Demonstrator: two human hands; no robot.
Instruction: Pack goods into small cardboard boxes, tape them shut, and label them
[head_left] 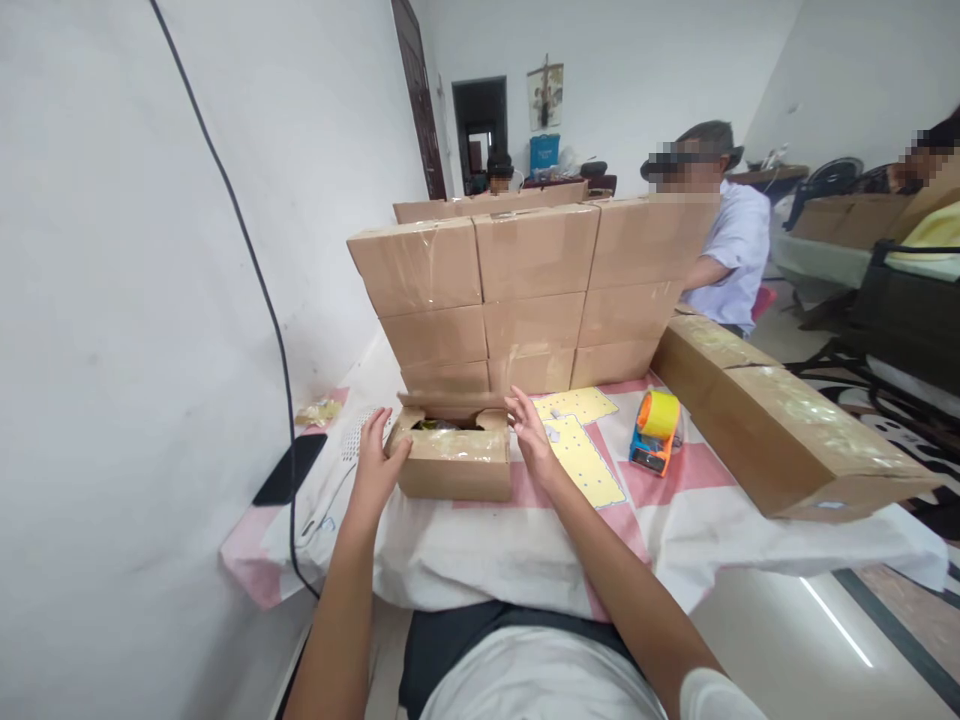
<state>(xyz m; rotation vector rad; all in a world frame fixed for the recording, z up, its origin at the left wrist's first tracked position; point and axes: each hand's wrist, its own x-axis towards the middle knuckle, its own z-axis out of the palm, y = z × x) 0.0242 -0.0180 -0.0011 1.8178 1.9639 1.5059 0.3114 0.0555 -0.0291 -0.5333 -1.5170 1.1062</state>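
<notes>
the left hand (373, 455) presses flat on the left end of a small cardboard box (455, 457), the right hand (531, 432) on its right end, fingers spread. the box sits flaps open on the cloth-covered bench (525, 545), before a wall of taped cartons (525, 290); an orange tape dispenser (655, 430) lies nearby.

Small box (455, 462) plain brown cardboard, glossy clear tape; stacked boxes (525, 290) same brown; tablecloth (525, 540) white with pink checks; sheet (581, 455) yellow, dotted; tape dispenser (654, 432) orange-blue, yellow roll; phone (289, 468) black.
</notes>
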